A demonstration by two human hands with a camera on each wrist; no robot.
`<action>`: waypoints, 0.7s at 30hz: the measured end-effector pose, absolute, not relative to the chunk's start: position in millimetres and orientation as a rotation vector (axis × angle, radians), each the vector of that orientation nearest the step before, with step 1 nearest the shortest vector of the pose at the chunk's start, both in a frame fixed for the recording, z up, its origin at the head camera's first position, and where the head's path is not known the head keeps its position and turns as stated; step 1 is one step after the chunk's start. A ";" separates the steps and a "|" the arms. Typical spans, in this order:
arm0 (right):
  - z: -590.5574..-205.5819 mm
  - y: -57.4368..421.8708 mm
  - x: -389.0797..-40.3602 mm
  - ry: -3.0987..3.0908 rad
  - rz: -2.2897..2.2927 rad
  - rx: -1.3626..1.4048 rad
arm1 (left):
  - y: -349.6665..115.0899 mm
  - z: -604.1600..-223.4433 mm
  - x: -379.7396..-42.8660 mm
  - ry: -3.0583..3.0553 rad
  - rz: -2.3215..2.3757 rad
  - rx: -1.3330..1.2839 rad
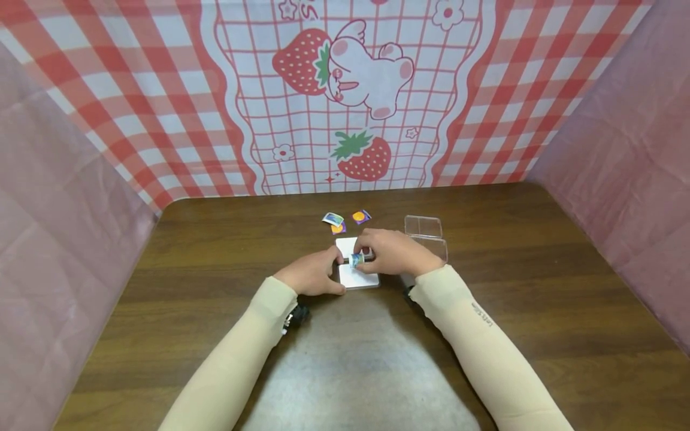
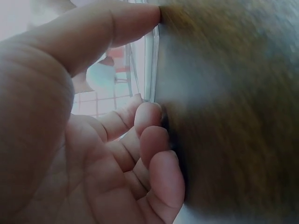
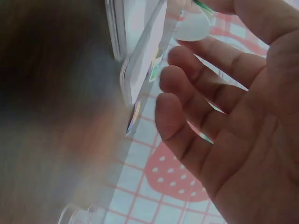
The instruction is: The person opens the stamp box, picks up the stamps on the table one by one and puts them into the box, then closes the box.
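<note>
Slip [image 1: 354,260], pinched in the fingers of the right hand [image 1: 400,251], is over the seam of the open case [image 1: 358,279] — halves lying far and near — with the left hand [image 1: 309,274] gripping the near half's left side.

Here I'm seeing smooth wood grain across the table [image 1: 215,257], a soft gloss on its near part. The white case [image 1: 358,278] looks like smooth plastic, the box [image 1: 423,227] clear, shiny plastic. Matt cloth sleeves [image 1: 232,353], and a creased, satiny cloth curtain [image 1: 614,108]!
</note>
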State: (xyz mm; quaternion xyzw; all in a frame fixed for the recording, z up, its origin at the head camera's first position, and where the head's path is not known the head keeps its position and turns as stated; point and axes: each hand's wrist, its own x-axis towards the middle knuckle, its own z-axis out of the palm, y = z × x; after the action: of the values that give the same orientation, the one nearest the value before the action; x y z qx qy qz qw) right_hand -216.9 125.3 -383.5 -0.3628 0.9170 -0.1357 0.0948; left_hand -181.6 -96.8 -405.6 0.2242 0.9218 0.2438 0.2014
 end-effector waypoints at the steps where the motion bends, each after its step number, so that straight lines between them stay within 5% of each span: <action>1: -383.9 123.6 -215.7 2.705 -0.380 -1.080 | -96.7 -405.8 -181.6 2.575 0.683 0.628; 21: -395.3 113.2 -210.4 2.672 -0.318 -1.151 | -96.6 -404.0 -179.6 2.581 0.711 0.646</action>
State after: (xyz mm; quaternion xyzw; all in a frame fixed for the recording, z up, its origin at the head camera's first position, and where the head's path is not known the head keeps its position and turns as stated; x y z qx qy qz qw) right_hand -210.4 113.2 -395.3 -0.3909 0.9078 -0.1079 0.1072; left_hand -179.6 -96.6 -404.0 0.2301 0.9197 0.2532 0.1926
